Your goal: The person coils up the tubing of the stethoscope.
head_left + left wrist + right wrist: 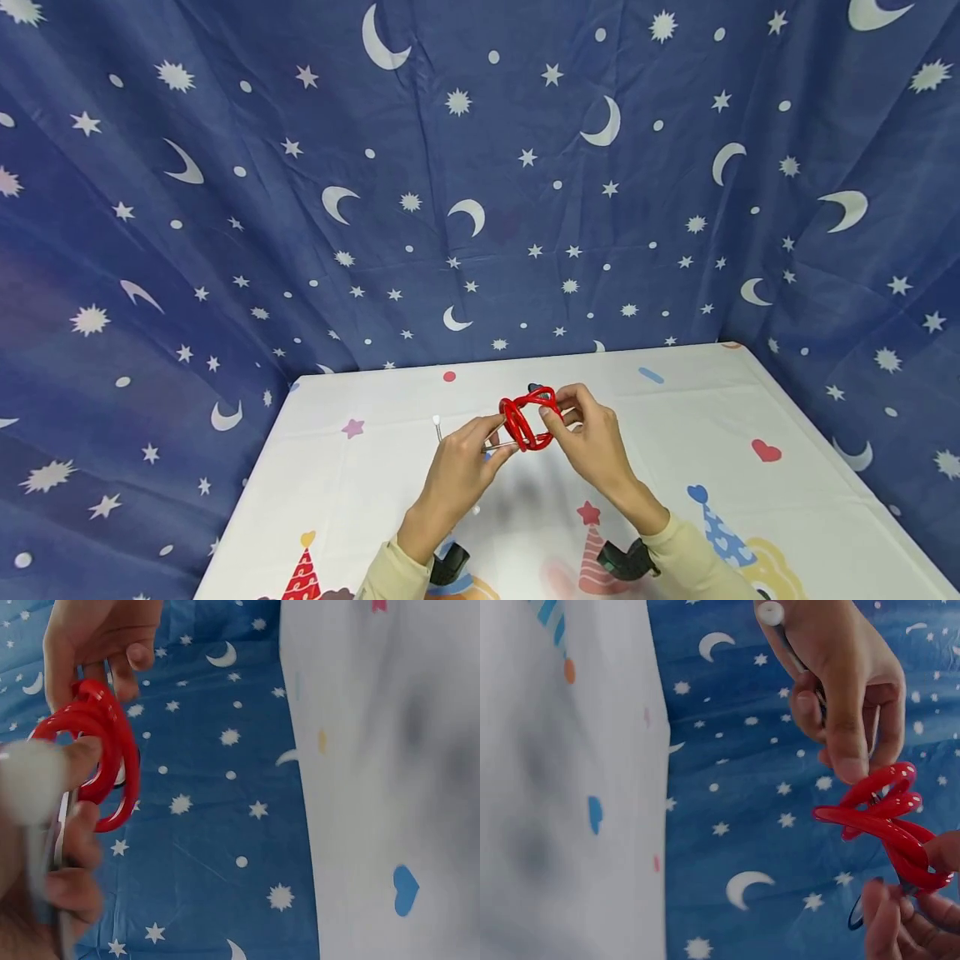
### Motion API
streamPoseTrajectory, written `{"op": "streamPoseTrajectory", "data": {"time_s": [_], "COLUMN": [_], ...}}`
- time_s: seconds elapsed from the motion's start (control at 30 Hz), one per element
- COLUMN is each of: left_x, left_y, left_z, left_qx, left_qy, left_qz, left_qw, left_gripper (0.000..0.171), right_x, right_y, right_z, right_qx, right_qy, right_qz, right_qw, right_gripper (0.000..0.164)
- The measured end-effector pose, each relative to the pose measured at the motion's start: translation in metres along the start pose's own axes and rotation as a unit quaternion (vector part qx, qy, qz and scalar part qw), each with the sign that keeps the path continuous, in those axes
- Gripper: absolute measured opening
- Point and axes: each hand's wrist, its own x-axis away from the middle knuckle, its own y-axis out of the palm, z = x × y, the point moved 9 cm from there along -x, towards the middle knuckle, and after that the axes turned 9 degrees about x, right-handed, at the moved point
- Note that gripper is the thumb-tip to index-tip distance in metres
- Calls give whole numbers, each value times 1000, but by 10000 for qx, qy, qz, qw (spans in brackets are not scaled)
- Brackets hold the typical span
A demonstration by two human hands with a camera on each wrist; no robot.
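A glossy red cable point(513, 421), wound into several loops, is held up above the table between both hands. My left hand point(459, 462) grips thin metal rods at the cable's left side, with thumb and fingers close to the loops. One rod ends in a white tip point(437, 420), which looms blurred in the left wrist view and sticks up past the hand in the right wrist view. My right hand point(600, 437) pinches the right end of the loops point(900, 840) between thumb and fingers. A small dark piece point(534, 387) shows behind the cable; its kind is unclear.
A white tablecloth point(360, 483) printed with party hats, hearts and stars covers the table. Behind and at both sides hangs a blue curtain point(420, 292) with moons and stars. Black devices sit at the left wrist point(450, 564) and right wrist point(628, 560).
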Motion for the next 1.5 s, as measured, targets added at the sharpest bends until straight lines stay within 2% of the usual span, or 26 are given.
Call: {"op": "streamPoseTrajectory", "data": {"time_s": [0.2, 0.5, 0.67, 0.87, 1.03, 1.17, 1.37, 1.5], "left_x": [3, 8, 11, 18, 24, 29, 37, 41], "left_y": [15, 31, 46, 63, 73, 79, 88, 91], "left_z": [-23, -53, -72, -92, -102, -108, -118, -124], "left_qx": [-34, 205, 323, 479, 554, 372, 47, 26], "left_qy": [-537, -868, -1103, -1504, -1740, -1890, -2031, -2076], "left_qz": [-503, -593, -834, -1147, -1391, -1542, -1847, -1935], "left_qw": [9973, 9942, 9899, 9808, 9733, 9691, 9616, 9589], "left_gripper": [32, 29, 27, 27, 25, 24, 23, 25], "right_x": [-1, 0, -1, 2, 6, 9, 16, 19], "right_y": [10, 34, 49, 63, 68, 74, 88, 93], "right_z": [24, 48, 62, 79, 88, 94, 103, 108], "right_qx": [-255, -338, -160, -64, -73, -56, -133, -142], "right_qy": [598, 1093, 1226, 1468, 1681, 1755, 1704, 1686], "right_qz": [-344, -921, -1050, -1251, -1307, -1391, -1697, -1835], "right_qw": [9973, 9891, 9868, 9812, 9770, 9746, 9706, 9683], "right_gripper": [19, 9, 9, 10, 11, 11, 11, 11]}}
